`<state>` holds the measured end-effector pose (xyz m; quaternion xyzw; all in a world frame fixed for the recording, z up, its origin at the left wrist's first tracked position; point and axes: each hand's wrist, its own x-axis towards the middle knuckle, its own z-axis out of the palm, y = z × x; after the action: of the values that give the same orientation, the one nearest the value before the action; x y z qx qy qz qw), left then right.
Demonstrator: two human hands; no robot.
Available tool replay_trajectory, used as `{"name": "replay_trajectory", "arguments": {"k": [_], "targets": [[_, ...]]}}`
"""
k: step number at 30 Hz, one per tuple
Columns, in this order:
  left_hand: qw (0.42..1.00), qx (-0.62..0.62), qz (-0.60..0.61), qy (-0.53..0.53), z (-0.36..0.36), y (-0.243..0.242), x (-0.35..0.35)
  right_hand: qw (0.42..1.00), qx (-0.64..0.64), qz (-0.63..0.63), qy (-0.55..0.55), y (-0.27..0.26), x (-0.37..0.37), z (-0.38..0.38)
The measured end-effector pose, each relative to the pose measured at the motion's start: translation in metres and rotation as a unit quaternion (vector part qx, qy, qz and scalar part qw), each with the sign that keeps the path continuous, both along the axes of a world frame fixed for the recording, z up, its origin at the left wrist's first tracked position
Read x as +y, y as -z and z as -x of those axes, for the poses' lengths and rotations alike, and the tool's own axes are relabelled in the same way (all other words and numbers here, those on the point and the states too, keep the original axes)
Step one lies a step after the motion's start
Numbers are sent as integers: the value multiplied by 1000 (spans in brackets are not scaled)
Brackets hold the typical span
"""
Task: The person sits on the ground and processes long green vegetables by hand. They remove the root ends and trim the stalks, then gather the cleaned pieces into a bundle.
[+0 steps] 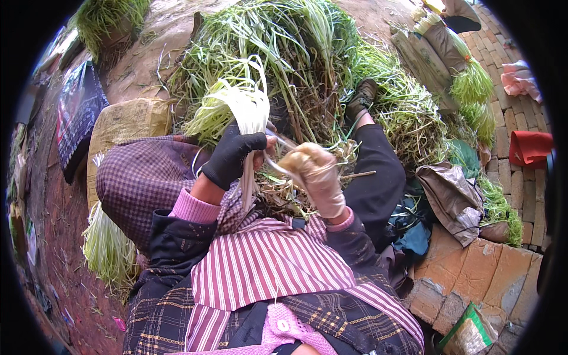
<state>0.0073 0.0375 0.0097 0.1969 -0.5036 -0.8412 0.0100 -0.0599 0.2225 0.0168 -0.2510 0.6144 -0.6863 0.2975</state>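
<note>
My left hand, in a black glove with bare fingertips, grips a bunch of long pale leaves, which look like blanched chives. The leaf tips arch over above the fist, and the white stems hang below it. To its right is my right hand, in a thin cream glove, fingers curled on a pale strand that stretches towards the bunch. This hand is a little blurred. Dry husks and leaf scraps lie beneath both hands. Straight ahead rises a large heap of green leaves with brown stalks.
At left, a tan taped package stands near a pale leaf bundle. Bundles tied in brown wrapping lie at upper right. A crumpled brown bag rests near bricks. My outstretched leg borders the heap.
</note>
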Motion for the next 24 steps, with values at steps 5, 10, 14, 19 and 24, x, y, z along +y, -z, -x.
{"name": "replay_trajectory", "arguments": {"k": [5,10,14,19,24], "targets": [[998,14,-34,-54,0,4,-7,937,-160,290,115,-15,31,18],[995,19,-3,-100,1,5,-16,901,-176,396,-38,-28,54,45],[995,-4,28,-93,2,5,-16,984,128,-123,-30,-26,31,27],[998,5,32,-44,1,1,-13,946,-171,-159,-226,8,-9,-14],[997,45,45,33,-2,-11,-9,971,-119,-41,-206,23,-18,-1]]}}
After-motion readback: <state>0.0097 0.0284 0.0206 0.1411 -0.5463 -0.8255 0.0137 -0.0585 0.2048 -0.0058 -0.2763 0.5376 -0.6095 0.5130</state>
